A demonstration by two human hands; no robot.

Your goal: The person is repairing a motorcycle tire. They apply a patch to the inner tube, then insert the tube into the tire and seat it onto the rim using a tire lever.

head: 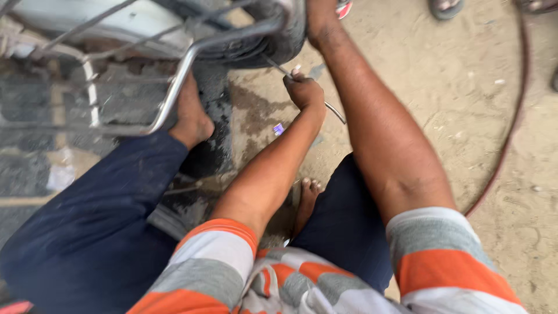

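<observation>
My left hand is closed around a thin metal rod. The rod's far end runs up to the edge of a black tyre, and its near end sticks out below my fist. My right hand reaches to the top edge of the view and rests against the side of that tyre. Its fingers are cut off by the frame. I squat in dark blue trousers with one bare foot by the tyre and the other under me.
A bent chrome bar and thin metal struts stand in front of the tyre at the upper left. A reddish hose curves over the sandy ground on the right. Other people's sandalled feet show at the top edge. A wet patch darkens the ground.
</observation>
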